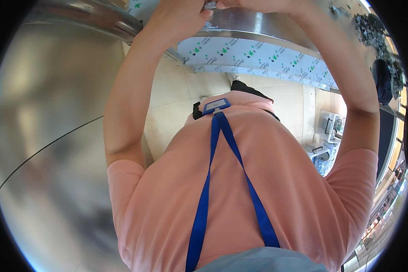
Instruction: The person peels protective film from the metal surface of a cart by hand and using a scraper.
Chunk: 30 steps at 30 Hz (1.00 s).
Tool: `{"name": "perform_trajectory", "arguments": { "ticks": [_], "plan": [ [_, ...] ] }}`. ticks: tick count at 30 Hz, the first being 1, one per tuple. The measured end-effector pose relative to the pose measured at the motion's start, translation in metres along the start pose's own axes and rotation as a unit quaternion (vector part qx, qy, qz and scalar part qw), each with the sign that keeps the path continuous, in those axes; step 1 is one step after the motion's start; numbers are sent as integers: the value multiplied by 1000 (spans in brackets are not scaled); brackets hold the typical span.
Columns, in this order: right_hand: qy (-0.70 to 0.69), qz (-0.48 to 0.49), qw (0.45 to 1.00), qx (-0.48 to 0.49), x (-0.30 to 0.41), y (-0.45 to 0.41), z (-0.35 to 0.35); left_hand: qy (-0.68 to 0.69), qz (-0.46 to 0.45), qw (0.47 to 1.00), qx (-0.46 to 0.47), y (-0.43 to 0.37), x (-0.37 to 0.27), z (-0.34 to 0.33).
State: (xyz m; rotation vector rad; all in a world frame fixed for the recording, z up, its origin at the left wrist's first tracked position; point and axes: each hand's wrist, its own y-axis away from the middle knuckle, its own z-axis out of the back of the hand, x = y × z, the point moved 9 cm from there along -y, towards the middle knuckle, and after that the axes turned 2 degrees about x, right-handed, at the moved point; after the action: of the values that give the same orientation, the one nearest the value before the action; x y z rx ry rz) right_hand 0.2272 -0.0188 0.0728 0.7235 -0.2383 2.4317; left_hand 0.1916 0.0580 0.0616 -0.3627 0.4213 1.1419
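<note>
Both hands are at the top edge of the head view, partly cut off, above a stainless steel counter [238, 21]. My left hand [187, 15] pinches a small piece of clear, crinkled plastic [210, 5] between thumb and finger. From the other side, my right hand [251, 5] touches the same piece with its fingertips. Beneath my left hand, more plastic scraps [209, 26] lie on the counter by its front edge. A blue lanyard [207, 190] with a badge holder [216, 105] hangs over the pink shirt.
Printed protective film [251, 54] covers the panel under the counter. A large steel surface [54, 102] stands at the left. A pile of dark, shredded-looking wrappers [370, 34] and a dark object [383, 81] are at the upper right. Clear plastic bins [329, 125] stand low on the right.
</note>
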Motion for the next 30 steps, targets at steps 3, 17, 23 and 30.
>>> {"name": "perform_trajectory", "arguments": {
  "ticks": [3, 17, 23, 30],
  "plan": [
    [20, -36, 999, 28, -7, 8, 2, -140, -46, 988, 48, -9, -2, -20],
    [172, 112, 978, -46, 27, -11, 4, 0, -38, 989, -144, 14, 12, -7],
    [134, 62, 984, 103, 29, -5, 9, -17, -31, 986, -161, 19, 8, -4],
    [98, 86, 986, 105, 18, -18, -20, -9, 11, 988, -153, 23, 9, -9]
  ]
}}
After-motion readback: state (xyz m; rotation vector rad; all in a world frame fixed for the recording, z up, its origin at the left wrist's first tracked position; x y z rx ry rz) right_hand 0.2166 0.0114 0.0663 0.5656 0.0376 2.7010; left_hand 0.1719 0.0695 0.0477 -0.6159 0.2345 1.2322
